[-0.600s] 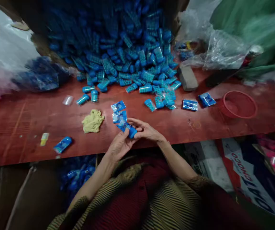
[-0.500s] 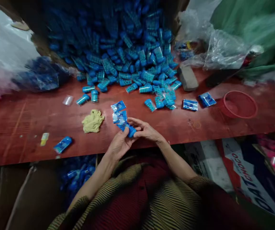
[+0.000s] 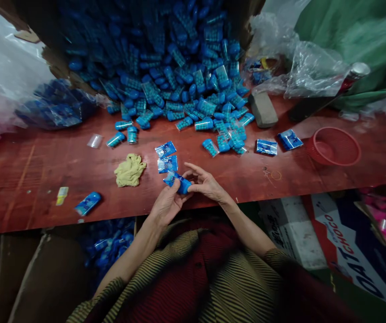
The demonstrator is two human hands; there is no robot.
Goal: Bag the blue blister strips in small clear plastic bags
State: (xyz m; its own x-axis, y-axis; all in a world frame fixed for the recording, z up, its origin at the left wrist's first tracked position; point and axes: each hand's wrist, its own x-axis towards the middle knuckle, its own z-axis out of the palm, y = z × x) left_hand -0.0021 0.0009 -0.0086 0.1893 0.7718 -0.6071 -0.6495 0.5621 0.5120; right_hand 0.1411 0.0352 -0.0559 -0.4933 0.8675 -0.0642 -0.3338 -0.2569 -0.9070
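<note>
A small blue-capped bottle (image 3: pixel 184 185) in a printed blue sleeve is held at the table's front edge. My left hand (image 3: pixel 165 204) is closed round it, thumb on top. At the capped end, my right hand (image 3: pixel 210 185) pinches with the thumb and a bent finger while its forefinger stretches free. Just beyond my hands lie two flat printed blue sleeves (image 3: pixel 167 164), one behind the other. To the left is a crumpled pale yellow cloth (image 3: pixel 129 170). Another sleeved bottle (image 3: pixel 88 203) lies near the front edge at left.
A large heap of clear bottles (image 3: pixel 179 89) with blue caps and blue beads spills from a carton at the back. A grey block (image 3: pixel 263 110), two blue packs (image 3: pixel 266 147) and a red basket (image 3: pixel 336 146) stand at right. Blue packaging in a bag (image 3: pixel 58 105) sits at left.
The sleeved bottle has turned slightly in my fingers, and my right forefinger has lifted a little away from it. Things on the table have stayed put.
</note>
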